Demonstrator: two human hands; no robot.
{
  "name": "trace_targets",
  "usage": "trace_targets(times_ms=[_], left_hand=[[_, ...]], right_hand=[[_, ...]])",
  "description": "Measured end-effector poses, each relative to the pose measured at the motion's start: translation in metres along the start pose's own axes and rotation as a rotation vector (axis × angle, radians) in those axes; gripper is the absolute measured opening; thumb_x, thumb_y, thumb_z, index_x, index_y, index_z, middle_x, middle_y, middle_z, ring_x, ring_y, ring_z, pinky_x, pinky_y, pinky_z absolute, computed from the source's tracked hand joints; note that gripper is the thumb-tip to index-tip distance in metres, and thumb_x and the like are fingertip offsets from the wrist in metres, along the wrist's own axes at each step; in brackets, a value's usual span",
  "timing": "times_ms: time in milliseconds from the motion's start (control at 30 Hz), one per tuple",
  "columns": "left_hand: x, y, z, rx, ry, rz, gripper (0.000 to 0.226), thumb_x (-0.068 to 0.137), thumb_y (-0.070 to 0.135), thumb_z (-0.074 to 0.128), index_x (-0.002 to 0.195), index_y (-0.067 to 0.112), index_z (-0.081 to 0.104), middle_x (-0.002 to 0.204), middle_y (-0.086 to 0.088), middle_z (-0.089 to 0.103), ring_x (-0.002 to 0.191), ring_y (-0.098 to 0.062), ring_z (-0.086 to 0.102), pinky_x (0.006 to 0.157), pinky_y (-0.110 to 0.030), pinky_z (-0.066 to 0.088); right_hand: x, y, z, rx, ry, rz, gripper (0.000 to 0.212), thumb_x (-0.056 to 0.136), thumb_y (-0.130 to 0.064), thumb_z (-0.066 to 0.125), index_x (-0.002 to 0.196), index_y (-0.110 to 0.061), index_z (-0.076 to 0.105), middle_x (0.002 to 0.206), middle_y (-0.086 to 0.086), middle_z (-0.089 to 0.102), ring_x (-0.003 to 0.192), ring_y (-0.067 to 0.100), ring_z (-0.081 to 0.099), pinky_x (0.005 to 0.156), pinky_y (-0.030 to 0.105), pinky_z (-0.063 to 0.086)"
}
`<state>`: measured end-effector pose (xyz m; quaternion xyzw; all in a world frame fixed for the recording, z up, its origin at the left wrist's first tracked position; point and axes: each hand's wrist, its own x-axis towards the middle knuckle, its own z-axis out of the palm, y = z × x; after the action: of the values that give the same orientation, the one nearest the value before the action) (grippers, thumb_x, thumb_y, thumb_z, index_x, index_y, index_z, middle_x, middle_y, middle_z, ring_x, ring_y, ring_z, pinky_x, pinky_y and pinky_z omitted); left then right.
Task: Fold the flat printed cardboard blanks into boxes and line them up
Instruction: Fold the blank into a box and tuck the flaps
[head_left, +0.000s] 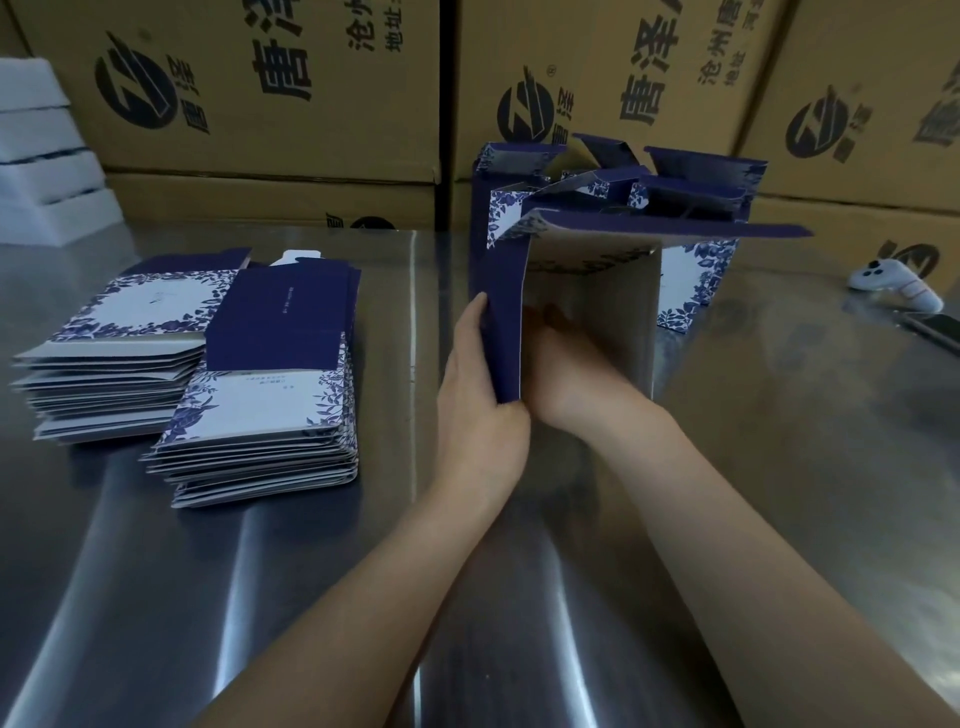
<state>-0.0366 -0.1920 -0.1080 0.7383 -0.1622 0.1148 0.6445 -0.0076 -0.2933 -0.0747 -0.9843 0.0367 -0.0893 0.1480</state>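
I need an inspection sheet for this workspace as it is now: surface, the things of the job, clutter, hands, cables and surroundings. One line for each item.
surface: shiny metal table with reflections.
job's things: two stacks of flat blanks at the left; half-folded box in the hands; folded boxes standing behind it, top flaps open.
clutter: white controller and dark flat object at the right edge.
grippers: left hand grips the box's blue side panel; right hand reaches inside the box, its fingers partly hidden.
cables: nothing seen.
surroundings: printed brown cartons stacked behind the table; white foam blocks at far left.
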Motion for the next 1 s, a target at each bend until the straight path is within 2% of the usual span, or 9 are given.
trace_targets(times_ms=[100,200,367,500,667,733,800,900,1000], left_hand=[[-0.001,-0.001,0.001,-0.068,0.056,-0.045,0.071,0.087,-0.007,0.043,0.145,0.031,0.039,0.135,0.003,0.057,0.123,-0.013,0.052,0.105,-0.037,0.045],[-0.001,0.000,0.002,-0.122,0.107,-0.080,0.073,0.081,-0.012,0.040,0.142,0.028,0.045,0.131,0.001,0.059,0.120,-0.012,0.054,0.104,-0.044,0.046],[-0.002,-0.002,0.004,-0.161,0.108,-0.072,0.067,0.081,-0.002,0.042,0.141,0.027,0.046,0.133,0.000,0.060,0.123,-0.014,0.054,0.104,-0.046,0.046],[0.001,-0.007,0.003,-0.165,0.124,-0.091,0.070,0.083,-0.013,0.039,0.143,0.024,0.045,0.135,-0.002,0.059,0.124,-0.009,0.053,0.108,-0.041,0.043],[0.004,-0.009,0.001,-0.138,0.102,-0.044,0.069,0.087,-0.010,0.042,0.145,0.027,0.044,0.137,0.005,0.058,0.125,-0.004,0.051,0.106,-0.030,0.044],[0.007,-0.010,-0.001,-0.118,0.099,-0.039,0.071,0.086,-0.010,0.041,0.146,0.028,0.041,0.139,0.005,0.056,0.127,-0.007,0.050,0.106,-0.027,0.042],[0.009,-0.012,-0.003,-0.089,0.105,-0.038,0.072,0.086,-0.009,0.041,0.148,0.029,0.038,0.142,0.004,0.054,0.129,-0.011,0.049,0.107,-0.032,0.040],[0.011,-0.013,-0.004,-0.061,0.124,-0.027,0.070,0.090,-0.006,0.044,0.150,0.029,0.034,0.145,0.003,0.051,0.132,-0.014,0.047,0.111,-0.039,0.038],[0.011,-0.014,-0.004,-0.042,0.118,-0.015,0.067,0.093,-0.002,0.045,0.151,0.029,0.032,0.147,0.006,0.048,0.134,-0.012,0.044,0.112,-0.034,0.035]], right_hand=[[0.003,0.000,0.001,0.071,-0.038,0.002,0.032,0.096,-0.033,0.053,0.122,-0.014,0.056,0.122,0.009,0.056,0.102,0.025,0.059,0.076,0.026,0.041],[0.005,0.001,0.002,0.126,-0.147,-0.016,0.017,0.095,-0.029,0.054,0.099,-0.018,0.066,0.092,-0.001,0.062,0.076,0.010,0.055,0.058,0.022,0.039],[0.006,-0.002,0.005,0.010,-0.234,-0.054,0.021,0.098,-0.021,0.046,0.100,-0.012,0.065,0.110,0.011,0.065,0.101,0.027,0.059,0.077,0.026,0.037],[0.010,-0.006,0.007,-0.044,-0.260,-0.073,0.021,0.100,-0.021,0.041,0.096,-0.014,0.061,0.114,0.012,0.063,0.102,0.027,0.057,0.079,0.028,0.038],[0.017,-0.013,0.005,-0.073,-0.263,-0.031,0.028,0.101,-0.023,0.041,0.116,-0.010,0.062,0.124,0.012,0.062,0.111,0.027,0.058,0.078,0.025,0.035],[0.019,-0.013,0.006,-0.084,-0.237,-0.030,0.028,0.101,-0.025,0.042,0.116,-0.012,0.062,0.124,0.011,0.063,0.111,0.027,0.059,0.077,0.025,0.035],[0.022,-0.013,0.009,-0.024,-0.176,-0.010,0.027,0.100,-0.031,0.046,0.114,-0.015,0.064,0.120,0.009,0.064,0.107,0.026,0.059,0.078,0.027,0.039],[0.028,-0.011,0.017,-0.035,-0.045,0.003,0.032,0.099,-0.036,0.049,0.118,-0.015,0.063,0.121,0.009,0.064,0.110,0.026,0.059,0.092,0.033,0.047],[0.029,-0.010,0.019,-0.066,-0.031,-0.009,0.043,0.097,-0.040,0.050,0.131,-0.014,0.051,0.133,0.013,0.050,0.121,0.031,0.050,0.102,0.039,0.042]])
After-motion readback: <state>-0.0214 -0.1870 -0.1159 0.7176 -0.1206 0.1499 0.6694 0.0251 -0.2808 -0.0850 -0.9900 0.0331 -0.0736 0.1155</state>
